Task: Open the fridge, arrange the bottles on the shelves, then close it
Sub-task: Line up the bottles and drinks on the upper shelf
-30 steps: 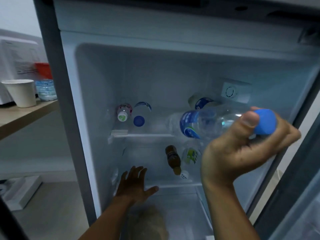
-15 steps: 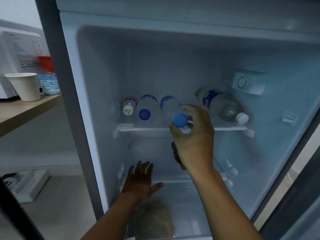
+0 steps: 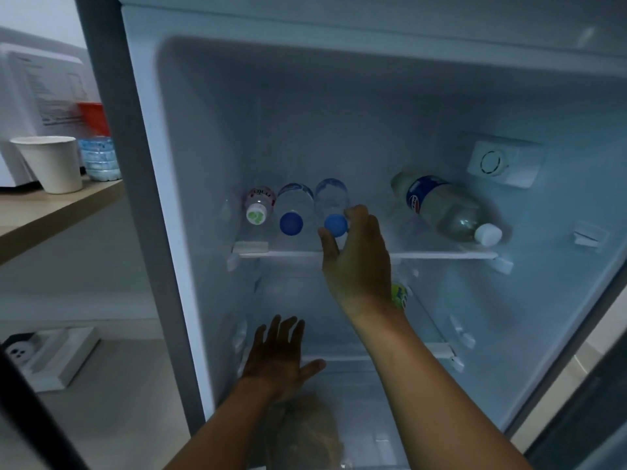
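So, fridge wide open. Right hand up at the top shelf, thumb and fingertips pinched on the blue cap of a clear bottle lying flat, third in a row beside another blue-capped bottle and a small white-capped one. Bigger bottle lying angled off to the right, well apart. Left hand spread flat, empty, down by the lower shelf, maybe touching it, hard to tell. Paper cup on the desk outside.
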`<control>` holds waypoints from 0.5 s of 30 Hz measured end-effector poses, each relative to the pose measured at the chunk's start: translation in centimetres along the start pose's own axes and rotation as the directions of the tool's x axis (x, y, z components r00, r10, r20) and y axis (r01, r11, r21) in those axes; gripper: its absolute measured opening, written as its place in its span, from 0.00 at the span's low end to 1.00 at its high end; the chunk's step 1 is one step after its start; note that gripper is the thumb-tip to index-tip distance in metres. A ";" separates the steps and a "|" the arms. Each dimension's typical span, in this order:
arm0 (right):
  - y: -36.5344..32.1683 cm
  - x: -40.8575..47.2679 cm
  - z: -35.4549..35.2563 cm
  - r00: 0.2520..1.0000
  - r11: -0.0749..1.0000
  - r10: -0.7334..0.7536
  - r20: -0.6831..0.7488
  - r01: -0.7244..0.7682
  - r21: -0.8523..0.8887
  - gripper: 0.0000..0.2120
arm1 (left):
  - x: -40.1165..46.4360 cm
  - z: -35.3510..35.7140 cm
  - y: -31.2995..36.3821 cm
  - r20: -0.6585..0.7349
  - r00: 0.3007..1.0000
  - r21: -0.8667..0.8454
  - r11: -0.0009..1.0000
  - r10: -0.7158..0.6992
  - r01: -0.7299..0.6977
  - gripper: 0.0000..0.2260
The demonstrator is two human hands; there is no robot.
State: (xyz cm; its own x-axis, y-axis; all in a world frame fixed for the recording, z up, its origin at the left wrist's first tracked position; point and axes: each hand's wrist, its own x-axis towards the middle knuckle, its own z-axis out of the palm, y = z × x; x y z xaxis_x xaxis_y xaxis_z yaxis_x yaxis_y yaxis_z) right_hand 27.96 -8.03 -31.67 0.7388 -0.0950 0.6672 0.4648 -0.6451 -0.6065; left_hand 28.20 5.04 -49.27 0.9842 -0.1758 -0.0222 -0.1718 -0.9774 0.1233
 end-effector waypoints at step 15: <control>12.9 -7.3 0.2 0.872 0.820 0.484 0.077 -0.421 -0.388 0.36 | -0.2 -0.1 0.0 -0.017 1.000 -0.012 1.000 0.000 0.000 0.57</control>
State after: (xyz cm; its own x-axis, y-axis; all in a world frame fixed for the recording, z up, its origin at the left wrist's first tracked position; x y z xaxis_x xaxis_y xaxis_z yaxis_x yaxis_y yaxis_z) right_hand 28.63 -15.55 -44.48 0.9067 -0.3363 0.2545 -0.1192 -0.7832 -0.6103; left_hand 28.03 5.12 -49.12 0.9848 -0.1736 -0.0053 -0.1714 -0.9759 0.1351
